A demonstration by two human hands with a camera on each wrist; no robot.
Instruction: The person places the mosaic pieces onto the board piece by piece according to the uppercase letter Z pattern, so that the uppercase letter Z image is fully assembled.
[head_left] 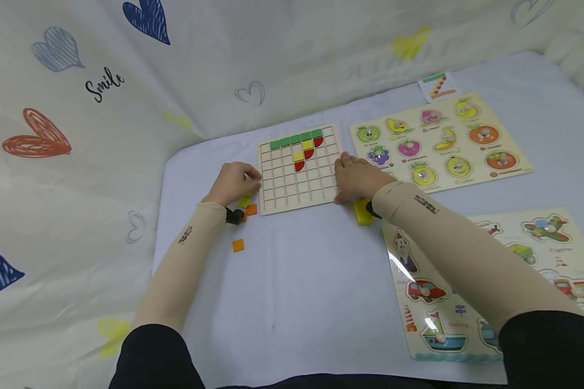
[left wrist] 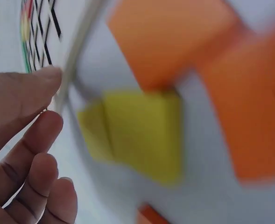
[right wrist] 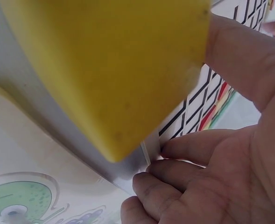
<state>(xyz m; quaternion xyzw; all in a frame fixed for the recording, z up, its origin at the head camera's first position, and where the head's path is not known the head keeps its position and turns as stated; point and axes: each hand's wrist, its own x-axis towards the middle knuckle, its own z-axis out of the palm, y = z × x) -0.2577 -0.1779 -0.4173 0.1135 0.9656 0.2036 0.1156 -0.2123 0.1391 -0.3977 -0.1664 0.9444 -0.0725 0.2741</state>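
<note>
A square wooden grid board (head_left: pixel 297 189) lies between both hands, with green pieces (head_left: pixel 296 139), yellow pieces (head_left: pixel 298 156) and red quarter-round pieces (head_left: pixel 299 165) on its far part. My left hand (head_left: pixel 234 182) is at the board's left edge, fingers loosely bent, thumb and a fingertip close together at the rim (left wrist: pixel 83 32). Beneath this hand lie orange squares (left wrist: pixel 174 37) and yellow pieces (left wrist: pixel 142 133). My right hand (head_left: pixel 357 177) rests against the right edge, fingers (right wrist: pixel 158 193) extended along it. A yellow block (right wrist: pixel 114 70) is under the right wrist.
A fruit puzzle board (head_left: pixel 448 181) lies beyond the right hand, and a vehicle puzzle board (head_left: pixel 404 335) sits under the right forearm. A small pattern card (head_left: pixel 439 87) is at the back. One orange square (head_left: pixel 238 245) lies apart, nearer the front.
</note>
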